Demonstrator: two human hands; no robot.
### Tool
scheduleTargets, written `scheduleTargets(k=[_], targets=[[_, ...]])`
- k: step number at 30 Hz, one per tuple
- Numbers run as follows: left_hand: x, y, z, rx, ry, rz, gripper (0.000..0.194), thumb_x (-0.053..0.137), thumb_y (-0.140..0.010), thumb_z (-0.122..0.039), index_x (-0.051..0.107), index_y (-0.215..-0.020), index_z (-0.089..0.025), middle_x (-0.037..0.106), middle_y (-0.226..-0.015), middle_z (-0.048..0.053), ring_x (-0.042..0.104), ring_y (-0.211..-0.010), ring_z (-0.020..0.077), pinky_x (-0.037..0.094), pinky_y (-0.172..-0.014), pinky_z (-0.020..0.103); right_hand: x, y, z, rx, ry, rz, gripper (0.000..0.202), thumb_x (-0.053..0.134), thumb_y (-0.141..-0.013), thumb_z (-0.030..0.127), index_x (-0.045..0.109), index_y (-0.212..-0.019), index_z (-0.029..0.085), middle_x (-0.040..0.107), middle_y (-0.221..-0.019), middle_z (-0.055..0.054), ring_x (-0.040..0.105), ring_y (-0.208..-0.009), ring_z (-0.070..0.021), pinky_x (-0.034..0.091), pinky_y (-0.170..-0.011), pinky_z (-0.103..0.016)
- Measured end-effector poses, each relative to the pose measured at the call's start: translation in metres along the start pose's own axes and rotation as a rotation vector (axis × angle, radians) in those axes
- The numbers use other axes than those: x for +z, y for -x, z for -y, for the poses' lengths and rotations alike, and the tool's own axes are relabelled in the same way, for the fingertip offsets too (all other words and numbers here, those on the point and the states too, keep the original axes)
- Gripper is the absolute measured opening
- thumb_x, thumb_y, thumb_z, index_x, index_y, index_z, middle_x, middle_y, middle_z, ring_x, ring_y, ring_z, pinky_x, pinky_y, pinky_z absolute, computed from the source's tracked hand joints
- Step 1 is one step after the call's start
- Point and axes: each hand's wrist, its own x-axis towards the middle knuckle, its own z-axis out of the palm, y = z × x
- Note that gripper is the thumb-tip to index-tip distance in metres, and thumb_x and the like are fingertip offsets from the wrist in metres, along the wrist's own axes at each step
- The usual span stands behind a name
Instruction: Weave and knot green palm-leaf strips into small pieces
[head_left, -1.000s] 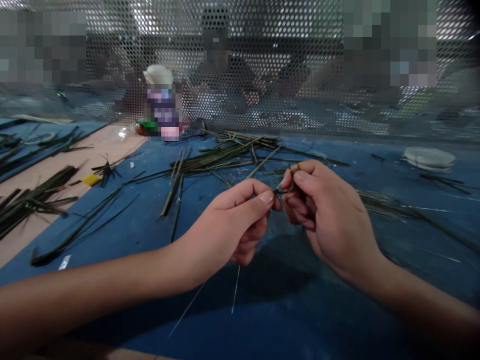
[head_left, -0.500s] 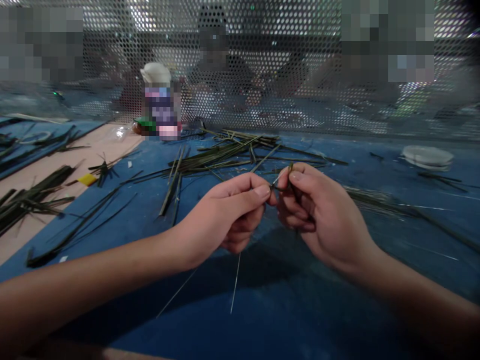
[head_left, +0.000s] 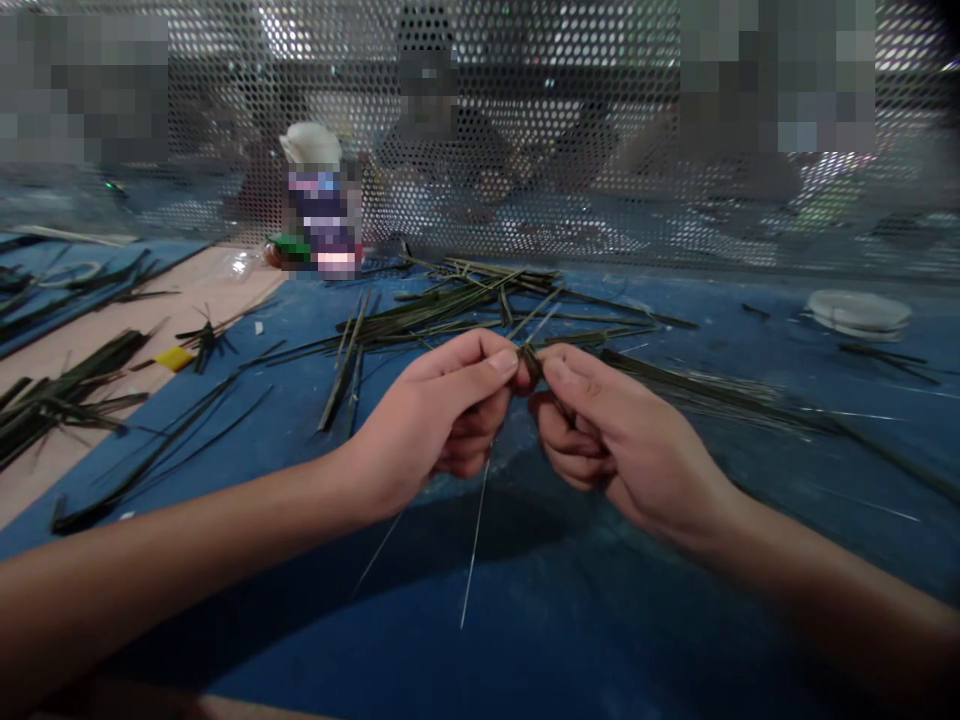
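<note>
My left hand (head_left: pixel 439 415) is closed, thumb pressed against the forefinger, on a thin wire (head_left: pixel 475 545) that hangs out below the fist. Another thin wire (head_left: pixel 377 556) slants down from beneath the same hand. Between the two hands' fingertips is a small, dark green coiled strip (head_left: pixel 530 367), its far side hidden by the fingers. My right hand (head_left: pixel 619 425) pinches this strip from the right with thumb and forefinger, the other fingers curled in. A pale, thin end rises just beyond the fingertips.
Loose dark green strips (head_left: pixel 442 305) are piled on the blue table (head_left: pixel 360 650). More strips and fine wires (head_left: pixel 727 395) lie at the right, near a white spool (head_left: pixel 859 312). A perforated metal screen (head_left: pixel 600 215) stands behind. A yellow piece (head_left: pixel 174 358) lies left.
My right hand has moved left and slightly down, closing the gap to my left hand. The green strip is now coiled between the fingertips. My left hand has shifted slightly left and up.
</note>
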Motion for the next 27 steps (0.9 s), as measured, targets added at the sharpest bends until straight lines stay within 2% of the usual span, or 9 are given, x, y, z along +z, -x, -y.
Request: scheduleTargets(k=[3, 6, 19, 22, 25, 27], targets=[[-0.003, -0.002, -0.003, 0.070, 0.000, -0.058, 0.015, 0.044, -0.093, -0.025, 0.048, -0.079, -0.021, 0.025, -0.049, -0.010, 0.015, -0.036, 0.0034, 0.017, -0.032, 0.012, 0.002, 0.000, -0.004, -0.033, 0.023, -0.027, 0.017, 0.044, -0.095, 0.038, 0.050, -0.089, 0.023, 0.030, -0.053, 0.010, 0.016, -0.041, -0.0050, 0.013, -0.037, -0.018], [-0.006, -0.004, -0.006, 0.099, 0.021, -0.088, 0.015, 0.041, -0.093, -0.021, 0.047, -0.079, -0.021, 0.024, -0.050, -0.009, 0.015, -0.035, 0.0035, 0.018, -0.033, 0.013, 0.004, -0.001, -0.006, -0.027, 0.060, -0.029, 0.011, 0.047, -0.095, 0.032, 0.049, -0.089, 0.023, 0.028, -0.053, 0.010, 0.015, -0.042, -0.0049, 0.011, -0.037, -0.018], [-0.012, -0.009, -0.007, 0.120, 0.101, -0.077, 0.015, 0.042, -0.091, -0.017, 0.049, -0.078, -0.018, 0.022, -0.051, -0.009, 0.013, -0.037, 0.0032, 0.017, -0.034, 0.014, 0.001, -0.002, -0.005, 0.006, 0.119, -0.062, 0.011, 0.047, -0.093, 0.028, 0.052, -0.085, 0.021, 0.027, -0.053, 0.010, 0.016, -0.043, -0.0053, 0.011, -0.038, -0.019], [-0.015, -0.012, -0.005, 0.136, 0.116, -0.107, 0.011, 0.044, -0.090, -0.017, 0.049, -0.079, -0.017, 0.038, -0.057, -0.007, 0.028, -0.040, 0.0032, 0.026, -0.037, 0.014, -0.005, -0.005, -0.005, -0.046, 0.172, -0.129, 0.010, 0.047, -0.092, 0.026, 0.055, -0.086, 0.022, 0.036, -0.052, 0.009, 0.023, -0.042, -0.0053, 0.018, -0.039, -0.020], [-0.016, -0.013, -0.004, 0.137, 0.114, -0.139, 0.008, 0.049, -0.088, -0.019, 0.051, -0.080, -0.017, 0.058, -0.080, 0.000, 0.045, -0.052, 0.0046, 0.032, -0.041, 0.014, -0.016, -0.012, -0.005, -0.172, 0.225, -0.243, 0.007, 0.056, -0.088, 0.025, 0.056, -0.084, 0.021, 0.037, -0.051, 0.009, 0.027, -0.042, -0.0051, 0.021, -0.040, -0.020], [-0.016, -0.013, -0.004, 0.132, 0.108, -0.133, 0.008, 0.050, -0.087, -0.020, 0.052, -0.080, -0.017, 0.062, -0.096, 0.002, 0.051, -0.060, 0.0060, 0.036, -0.043, 0.015, -0.021, -0.017, -0.005, -0.211, 0.228, -0.297, 0.007, 0.060, -0.086, 0.026, 0.057, -0.083, 0.020, 0.035, -0.051, 0.009, 0.026, -0.042, -0.0049, 0.021, -0.040, -0.020]])
